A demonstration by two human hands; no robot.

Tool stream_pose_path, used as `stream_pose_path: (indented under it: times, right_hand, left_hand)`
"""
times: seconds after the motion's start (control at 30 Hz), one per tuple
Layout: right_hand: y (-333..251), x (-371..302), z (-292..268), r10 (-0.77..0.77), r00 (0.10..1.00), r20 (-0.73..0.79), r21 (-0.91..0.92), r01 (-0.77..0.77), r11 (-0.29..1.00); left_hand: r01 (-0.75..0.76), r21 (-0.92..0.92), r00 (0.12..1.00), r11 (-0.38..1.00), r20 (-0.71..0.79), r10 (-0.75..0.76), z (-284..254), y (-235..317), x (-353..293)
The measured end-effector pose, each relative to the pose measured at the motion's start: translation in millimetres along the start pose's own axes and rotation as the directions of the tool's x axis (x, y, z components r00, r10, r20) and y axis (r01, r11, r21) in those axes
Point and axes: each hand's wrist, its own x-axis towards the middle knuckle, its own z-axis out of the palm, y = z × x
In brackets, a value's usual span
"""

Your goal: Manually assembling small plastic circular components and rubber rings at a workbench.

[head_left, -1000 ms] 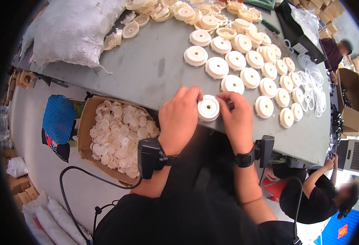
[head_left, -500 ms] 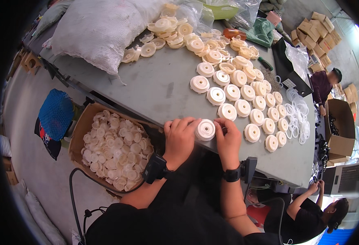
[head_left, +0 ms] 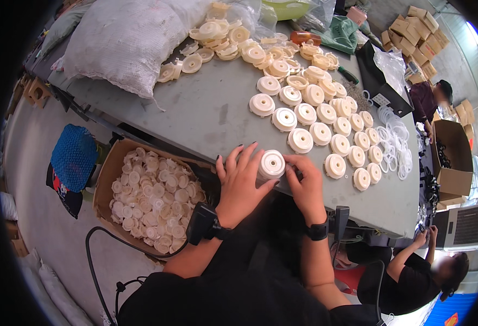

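A round white plastic part, wheel-like with a small centre hole, is at the table's near edge between my hands. My left hand is beside its left side with fingers spread and thumb stretched out, the index finger close against the part. My right hand has its fingers bent against the part's right edge, gripping it there. Several similar round parts lie in loose rows just beyond, flat faces up. Farther back is a heap of cream plastic pieces.
A cardboard box of thin white discs stands left below the grey table. A large woven sack rests at the far left. White rings and a green-handled tool lie right. Two people work beyond, one seated.
My left fingers have spread and the thumb has moved out from the part. My right hand stays at the part's right edge. The view has shifted slightly.
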Motion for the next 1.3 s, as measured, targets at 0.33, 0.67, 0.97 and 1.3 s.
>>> stream_pose_path:
  times: [0.33, 0.67, 0.97, 1.3]
  right_hand:
    - [9, -7, -2, 0.246, 0.960, -0.137, 0.331, -0.190, 0.924]
    - [13, -11, -9, 0.218, 0.970, -0.111, 0.359, -0.165, 0.919]
    - [6, -13, -13, 0.192, 0.977, -0.089, 0.379, -0.145, 0.914]
    - [3, -10, -19, 0.143, 0.986, -0.083, 0.394, -0.100, 0.914]
  left_hand:
    - [-0.230, -0.131, 0.952, 0.964, -0.234, 0.195, -12, 12, 105]
    - [-0.120, 0.309, 0.987, 0.943, -0.069, 0.148, 52, 12, 259]
    - [-0.198, 0.492, 0.980, 0.848, 0.124, 0.157, 69, -14, 319]
    - [-0.186, -0.276, 0.982, 0.943, -0.097, 0.165, 57, -35, 326]
